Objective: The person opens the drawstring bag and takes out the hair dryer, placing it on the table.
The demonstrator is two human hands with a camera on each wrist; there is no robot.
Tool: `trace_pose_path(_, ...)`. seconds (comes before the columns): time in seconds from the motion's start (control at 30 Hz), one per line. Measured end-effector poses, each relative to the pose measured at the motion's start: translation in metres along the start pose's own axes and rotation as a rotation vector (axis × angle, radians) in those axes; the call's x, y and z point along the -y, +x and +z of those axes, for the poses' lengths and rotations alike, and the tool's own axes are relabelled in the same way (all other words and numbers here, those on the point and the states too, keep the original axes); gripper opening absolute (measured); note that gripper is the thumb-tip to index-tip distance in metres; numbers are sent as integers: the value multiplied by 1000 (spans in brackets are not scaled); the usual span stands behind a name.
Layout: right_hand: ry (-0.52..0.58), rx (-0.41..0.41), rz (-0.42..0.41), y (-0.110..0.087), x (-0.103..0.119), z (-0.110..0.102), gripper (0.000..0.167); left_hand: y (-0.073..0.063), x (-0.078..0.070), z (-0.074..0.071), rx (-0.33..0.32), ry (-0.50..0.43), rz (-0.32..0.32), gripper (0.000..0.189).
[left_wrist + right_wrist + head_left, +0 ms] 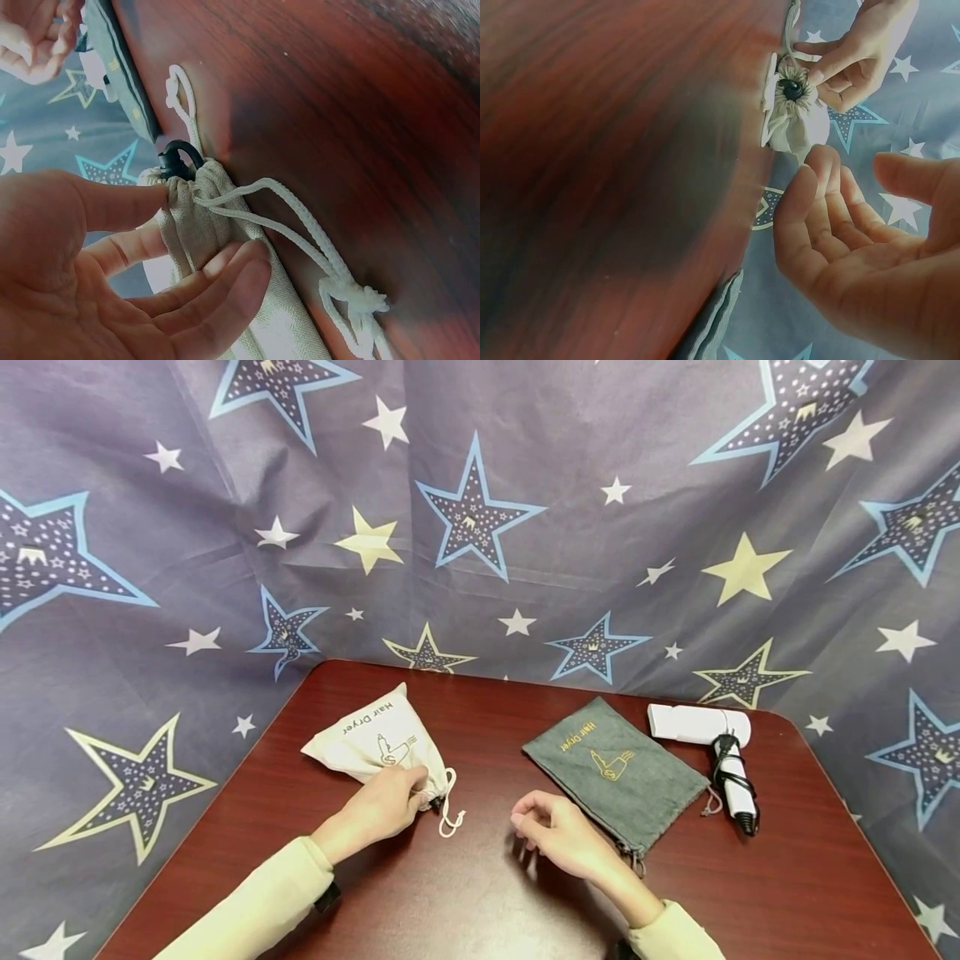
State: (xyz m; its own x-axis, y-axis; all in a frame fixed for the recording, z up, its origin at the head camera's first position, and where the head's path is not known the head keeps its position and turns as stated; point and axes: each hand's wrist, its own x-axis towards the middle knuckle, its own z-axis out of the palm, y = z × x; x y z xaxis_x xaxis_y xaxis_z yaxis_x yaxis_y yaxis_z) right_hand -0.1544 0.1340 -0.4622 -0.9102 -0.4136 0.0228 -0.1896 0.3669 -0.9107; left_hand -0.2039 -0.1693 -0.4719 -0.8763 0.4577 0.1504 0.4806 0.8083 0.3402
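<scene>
A cream drawstring bag (382, 735) printed "Hair Dryer" lies at the left of the table. My left hand (384, 806) grips its gathered neck between thumb and fingers. From the neck's opening pokes a black cord loop (178, 156); the rest of the bag's contents is hidden. White drawstrings (292, 210) hang loose beside the neck. My right hand (562, 835) hovers over the table, fingers loosely curled and holding nothing. Nearest to it is a flat grey drawstring bag (618, 772), also printed "Hair Dryer".
Beyond the grey bag, at the right, lies a white hair dryer (693, 724) with its black cord (726, 756) wound around the handle. The dark red table (480, 893) meets a star-patterned cloth (487, 610) along its back and sides.
</scene>
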Motion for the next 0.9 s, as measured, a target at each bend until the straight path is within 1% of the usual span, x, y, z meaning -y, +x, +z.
trace_pose_path(0.2,-14,-4,18,5,2,6,17,-1,-2,1,-5,-4,34,32)
trace_pose_path(0.4,2,2,4,8,9,12,17,-4,-5,1,-24,1,86,33)
trace_pose_path(0.53,-11,6,8,10,10,15,16,-7,-7,2,-39,3,125,36)
trace_pose_path(0.6,-17,16,7,10,10,16,16,-9,-8,2,-43,-2,133,36)
trace_pose_path(0.77,-18,32,-5,11,12,17,19,-12,-7,3,-36,-14,117,34)
trace_pose_path(0.83,-20,29,-4,12,14,18,19,-12,-6,3,-23,-26,93,34)
trace_pose_path(0.9,-27,27,-2,14,15,18,19,-13,-6,4,-3,-49,56,34)
